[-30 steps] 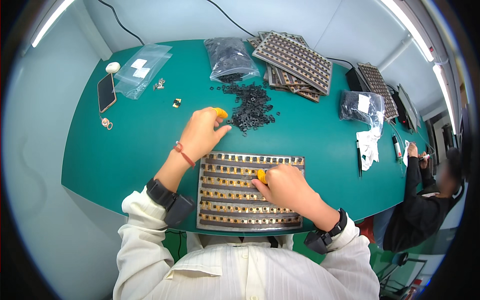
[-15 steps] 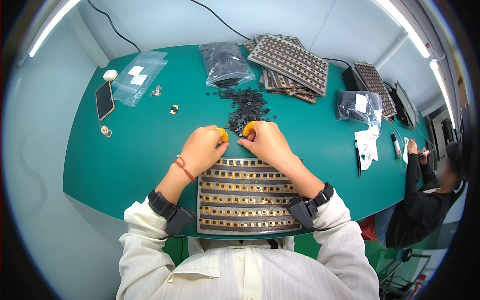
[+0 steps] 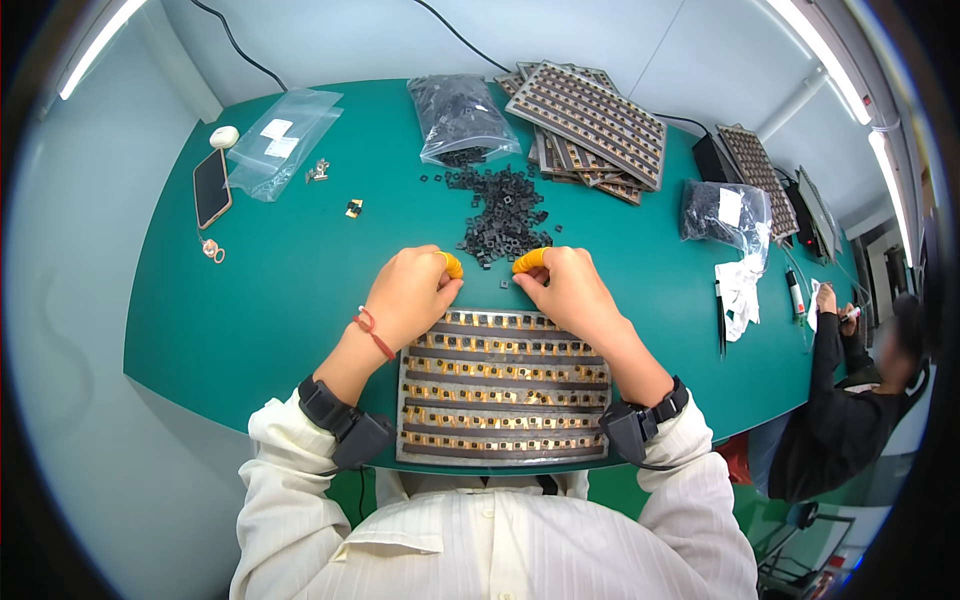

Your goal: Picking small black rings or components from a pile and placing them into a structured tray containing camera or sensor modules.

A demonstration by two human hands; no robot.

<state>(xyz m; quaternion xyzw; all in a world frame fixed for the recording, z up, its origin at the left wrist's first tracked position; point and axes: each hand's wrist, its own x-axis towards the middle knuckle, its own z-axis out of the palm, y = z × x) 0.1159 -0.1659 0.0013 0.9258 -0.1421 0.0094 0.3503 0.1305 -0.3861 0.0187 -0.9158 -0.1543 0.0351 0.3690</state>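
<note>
My left hand [image 3: 408, 290] is closed in a pinch above the far left corner of a tray [image 3: 500, 460] carrying rows of small gold-and-black parts. Opposite it, my right hand [image 3: 575, 292] is also pinched, near the tray's far right side. Both have yellow finger covers; whatever their fingertips hold, if anything, is too small to make out. A single small black square piece [image 3: 504, 284] lies between the hands, next to the right fingertips. Just beyond is a loose heap of similar black pieces [image 3: 500, 215].
Behind the heap lie an open bag of black pieces [image 3: 458, 115] and stacked filled trays [image 3: 590, 125]. At left are a phone [image 3: 211, 190] and flat plastic bags [image 3: 283, 145]. Another bag [image 3: 715, 210], white tissue [image 3: 738, 300] and tweezers [image 3: 720, 320] are at right, where a person [image 3: 840, 420] sits.
My right hand has moved right, away from the left hand and the heap. One black piece now shows between the hands. My left hand stays nearly in place, still pinched.
</note>
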